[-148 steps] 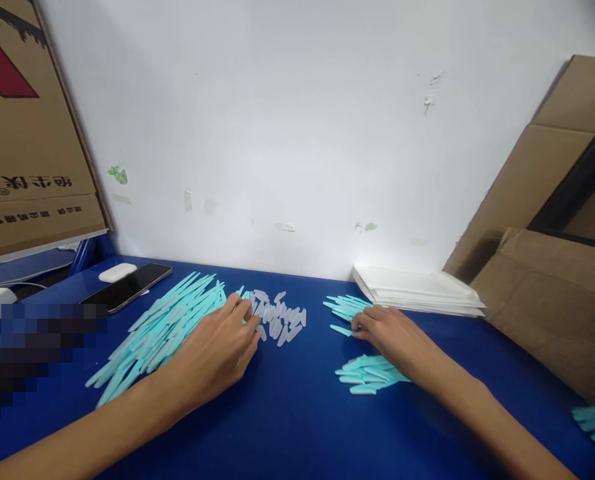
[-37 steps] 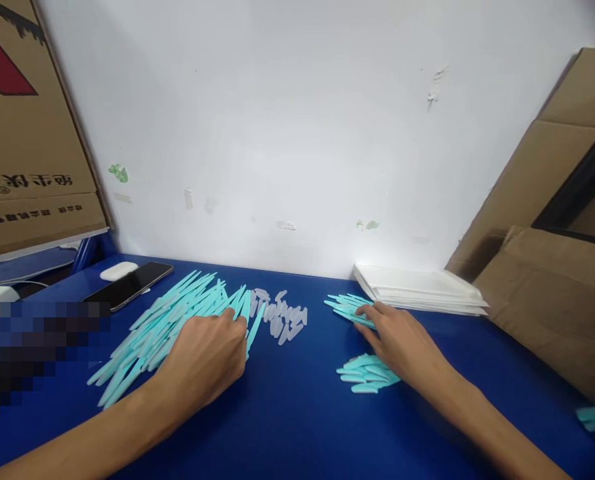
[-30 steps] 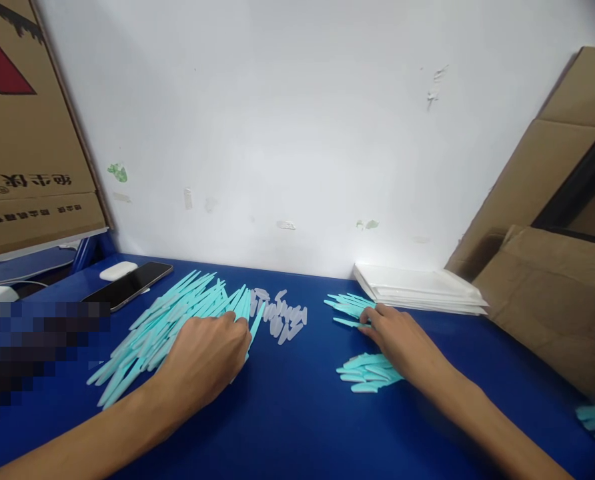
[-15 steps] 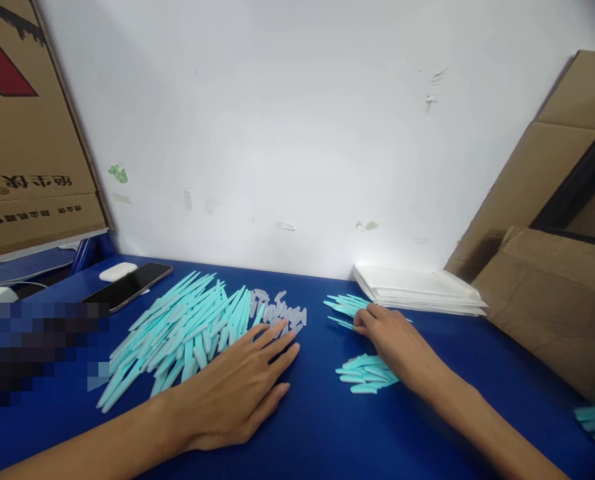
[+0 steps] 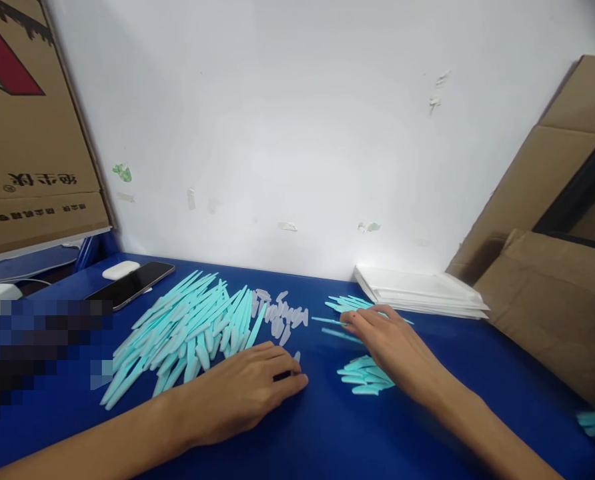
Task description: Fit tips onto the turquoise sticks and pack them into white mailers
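Right hand (image 5: 385,337) has a skinny teal stick (image 5: 327,321) pinched in its grip, pointy end poking out left, looks like smooth matte plastic. A second blurry stick (image 5: 338,334) sits just under it. Left hand (image 5: 250,390) is low over the table (image 5: 317,433), thumb and index close together with a narrow gap, right at a little frosty lavender piece (image 5: 297,358). Can't tell if that grip actually has it.

Past those fingers there's a loose scatter of the same stubby, rounded, see-through-ish lavender pieces (image 5: 277,313), and left of it a big messy heap of long tapered teal sticks (image 5: 192,327). Smaller teal bunches lie behind (image 5: 347,303) and in front of (image 5: 365,377) the right hand.

Table's a solid, slightly shiny blue, pushed against a scuffed white wall (image 5: 297,133) with bits of tape on it. Dark phone (image 5: 132,283) back left, thin white stack (image 5: 422,292) back right, plain brown cardboard (image 5: 552,300) beyond that.
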A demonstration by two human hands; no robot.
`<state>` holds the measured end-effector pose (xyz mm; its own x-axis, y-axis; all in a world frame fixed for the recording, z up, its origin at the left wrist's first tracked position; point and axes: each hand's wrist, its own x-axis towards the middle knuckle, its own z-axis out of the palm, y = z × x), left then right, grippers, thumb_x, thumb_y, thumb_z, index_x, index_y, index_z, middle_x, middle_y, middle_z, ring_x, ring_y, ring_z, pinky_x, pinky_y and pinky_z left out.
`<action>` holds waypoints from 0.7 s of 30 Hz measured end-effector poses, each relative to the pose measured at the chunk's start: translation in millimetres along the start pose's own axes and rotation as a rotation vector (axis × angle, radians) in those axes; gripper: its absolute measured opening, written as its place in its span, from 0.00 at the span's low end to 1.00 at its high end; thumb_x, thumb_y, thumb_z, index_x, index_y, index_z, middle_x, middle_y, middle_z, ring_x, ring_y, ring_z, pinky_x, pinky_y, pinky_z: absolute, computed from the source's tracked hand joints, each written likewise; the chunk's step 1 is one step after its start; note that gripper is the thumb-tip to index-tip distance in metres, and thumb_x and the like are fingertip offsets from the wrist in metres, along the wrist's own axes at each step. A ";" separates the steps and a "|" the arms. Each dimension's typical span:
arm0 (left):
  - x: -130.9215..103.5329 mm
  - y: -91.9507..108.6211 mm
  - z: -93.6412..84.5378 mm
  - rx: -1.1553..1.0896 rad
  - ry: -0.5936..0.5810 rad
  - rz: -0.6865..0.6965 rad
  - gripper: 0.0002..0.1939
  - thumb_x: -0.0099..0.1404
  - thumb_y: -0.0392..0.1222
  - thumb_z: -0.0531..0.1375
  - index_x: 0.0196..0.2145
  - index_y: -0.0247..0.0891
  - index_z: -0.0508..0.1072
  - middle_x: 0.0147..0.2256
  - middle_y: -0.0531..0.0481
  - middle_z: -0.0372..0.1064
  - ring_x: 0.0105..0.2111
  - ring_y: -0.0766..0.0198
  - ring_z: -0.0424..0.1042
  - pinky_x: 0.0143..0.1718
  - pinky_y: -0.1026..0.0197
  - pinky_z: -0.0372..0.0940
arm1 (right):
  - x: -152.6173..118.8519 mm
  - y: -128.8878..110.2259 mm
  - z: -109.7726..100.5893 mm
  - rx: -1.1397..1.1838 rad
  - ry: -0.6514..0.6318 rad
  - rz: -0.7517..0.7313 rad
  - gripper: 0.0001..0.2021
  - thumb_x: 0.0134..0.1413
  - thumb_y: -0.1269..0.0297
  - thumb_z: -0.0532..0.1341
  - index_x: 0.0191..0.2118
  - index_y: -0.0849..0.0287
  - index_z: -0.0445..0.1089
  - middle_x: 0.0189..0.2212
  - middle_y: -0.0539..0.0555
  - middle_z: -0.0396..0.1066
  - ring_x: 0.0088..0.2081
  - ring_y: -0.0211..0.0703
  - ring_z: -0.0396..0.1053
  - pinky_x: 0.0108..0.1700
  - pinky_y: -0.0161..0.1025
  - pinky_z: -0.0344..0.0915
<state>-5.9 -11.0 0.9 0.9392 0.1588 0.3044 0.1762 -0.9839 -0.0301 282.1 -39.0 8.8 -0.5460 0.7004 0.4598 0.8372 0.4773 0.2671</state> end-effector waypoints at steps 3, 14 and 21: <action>-3.0 -2.2 1.0 -0.008 -0.018 -0.039 0.26 0.65 0.20 0.50 0.58 0.36 0.66 0.50 0.43 0.72 0.49 0.57 0.70 0.51 0.56 0.67 | 2.6 -4.6 -2.4 0.017 -0.013 -0.016 0.07 0.70 0.73 0.51 0.45 0.57 0.65 0.34 0.52 0.74 0.35 0.46 0.72 0.43 0.44 0.61; -7.6 -4.8 8.6 -0.051 -0.051 -0.186 0.28 0.65 0.21 0.49 0.60 0.39 0.61 0.57 0.41 0.63 0.53 0.57 0.68 0.51 0.57 0.68 | 2.8 -8.3 -3.3 0.149 -0.081 -0.044 0.08 0.71 0.67 0.53 0.46 0.57 0.70 0.34 0.51 0.73 0.34 0.42 0.71 0.38 0.42 0.60; -10.5 -7.2 17.7 -0.072 0.037 -0.275 0.29 0.70 0.26 0.49 0.65 0.41 0.57 0.46 0.44 0.71 0.43 0.59 0.71 0.44 0.57 0.71 | 3.8 -13.6 -8.9 0.212 -0.071 -0.049 0.13 0.73 0.64 0.49 0.44 0.57 0.71 0.33 0.52 0.73 0.34 0.41 0.71 0.38 0.40 0.62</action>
<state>-11.8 -4.1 -18.9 0.8475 0.4183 0.3267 0.3998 -0.9080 0.1255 268.9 -47.6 14.4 -0.5927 0.7058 0.3881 0.7883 0.6072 0.0997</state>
